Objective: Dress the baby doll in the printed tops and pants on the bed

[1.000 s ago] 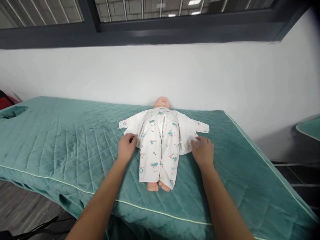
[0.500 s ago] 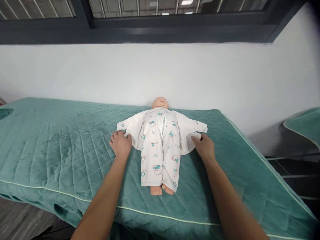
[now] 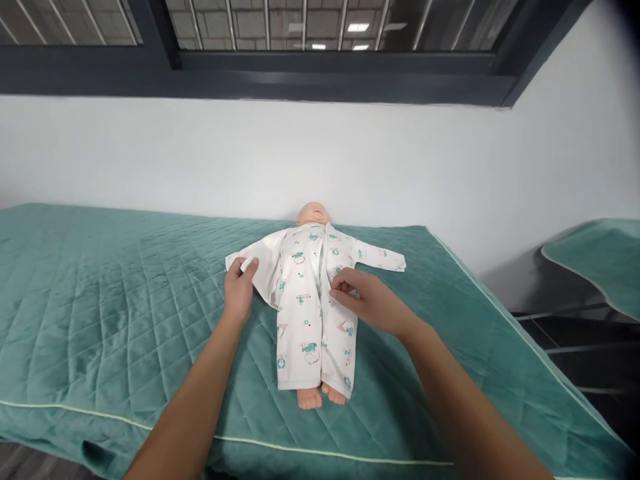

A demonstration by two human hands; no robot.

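Observation:
A baby doll lies on its back, head toward the wall, bare feet toward me. It wears printed white trousers pulled up high and a printed white baby shirt with sleeves spread to both sides. My left hand pinches the edge of the shirt's left front flap, which is held outward with its plain inside showing. Over the doll's middle, my right hand is closed on the right flap, now lying across the trousers with its print up. Its fingertips partly hide the cloth edge.
A green quilted cover with pale piping spreads under the doll. Behind it rises a white wall below a dark window frame with bars. Another green padded piece stands at the right.
My right hand has brought the right shirt flap inward over the doll's front. My left hand stays at the left flap, lifting its edge. The camera view has shifted slightly.

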